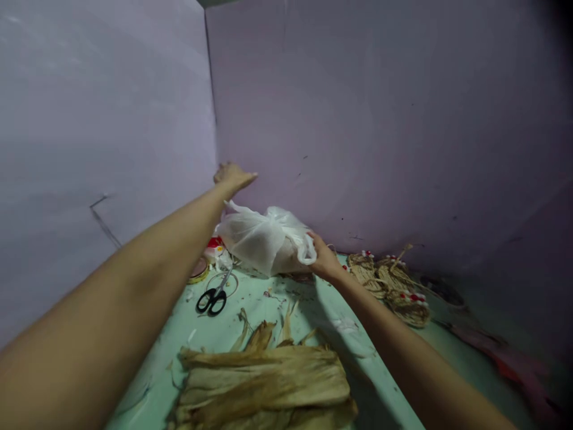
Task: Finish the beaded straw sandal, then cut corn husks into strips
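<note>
A knotted white plastic bag (264, 242) sits at the far end of the table against the back wall; what it holds is hidden. My right hand (323, 258) grips its right side by the looped handle, fingers partly hidden behind it. Above and left of the bag, my left hand (233, 175) is raised near the wall corner with its thumb stretched out, nothing visible in it. Black-handled scissors (212, 300) lie below my left forearm. Nearest me is a stack of dry brown leaf sheets (268, 382) with ragged ends.
Braided straw pieces with red and white beads (389, 280) lie at the right back. A round tape roll (199, 272) and a red item (215, 242) sit by the left wall. Pale walls enclose the green tabletop (264, 307), where small scraps are scattered. Something pink (496, 352) shows at right.
</note>
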A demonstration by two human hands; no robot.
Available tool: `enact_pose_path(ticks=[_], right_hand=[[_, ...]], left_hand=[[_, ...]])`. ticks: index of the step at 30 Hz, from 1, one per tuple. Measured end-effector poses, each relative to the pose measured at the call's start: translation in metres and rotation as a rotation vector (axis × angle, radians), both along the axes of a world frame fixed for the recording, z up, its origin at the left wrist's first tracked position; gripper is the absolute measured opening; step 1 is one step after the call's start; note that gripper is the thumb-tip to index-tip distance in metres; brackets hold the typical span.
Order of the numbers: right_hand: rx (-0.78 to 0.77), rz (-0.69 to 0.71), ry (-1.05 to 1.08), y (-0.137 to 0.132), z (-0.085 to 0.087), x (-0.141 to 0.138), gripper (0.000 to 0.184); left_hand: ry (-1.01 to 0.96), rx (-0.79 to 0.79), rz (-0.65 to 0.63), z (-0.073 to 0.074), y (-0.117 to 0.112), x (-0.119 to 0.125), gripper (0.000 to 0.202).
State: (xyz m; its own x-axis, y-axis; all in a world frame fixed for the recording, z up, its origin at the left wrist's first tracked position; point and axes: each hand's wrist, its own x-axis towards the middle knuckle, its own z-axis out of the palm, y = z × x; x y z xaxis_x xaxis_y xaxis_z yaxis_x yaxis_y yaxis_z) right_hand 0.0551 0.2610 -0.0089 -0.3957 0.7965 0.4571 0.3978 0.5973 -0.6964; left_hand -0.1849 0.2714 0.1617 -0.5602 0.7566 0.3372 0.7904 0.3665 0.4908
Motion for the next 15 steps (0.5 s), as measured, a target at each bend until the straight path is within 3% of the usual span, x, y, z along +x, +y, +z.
enact_pose_path(ticks=[2, 4, 6, 8, 10, 12, 15], right_hand=[[-0.098, -0.136, 0.058, -0.004, 0.001, 0.008, 0.063], [-0.203, -0.260, 0.094, -0.009, 0.007, 0.019, 0.054], [-0.303, -0.343, 0.126, -0.018, 0.018, 0.033, 0.042], [-0.394, -0.391, 0.162, -0.033, 0.031, 0.050, 0.033], [-0.463, -0.397, 0.202, -0.057, 0.045, 0.066, 0.027], [-0.503, -0.363, 0.238, -0.087, 0.054, 0.079, 0.023], [-0.526, -0.314, 0.277, -0.132, 0.059, 0.091, 0.020]], left_hand=[[-0.032, 0.200, 0.093, 0.009, -0.015, 0.034, 0.055], [-0.134, 0.277, -0.071, 0.006, -0.035, 0.070, 0.036], [-0.259, 0.108, -0.344, -0.009, -0.060, 0.098, 0.030], [-0.331, -0.076, -0.466, -0.036, -0.086, 0.114, 0.018], [-0.372, -0.213, -0.519, -0.068, -0.107, 0.114, 0.005], [-0.414, -0.345, -0.553, -0.097, -0.116, 0.103, 0.007], [-0.482, -0.343, -0.621, -0.121, -0.107, 0.080, 0.010]])
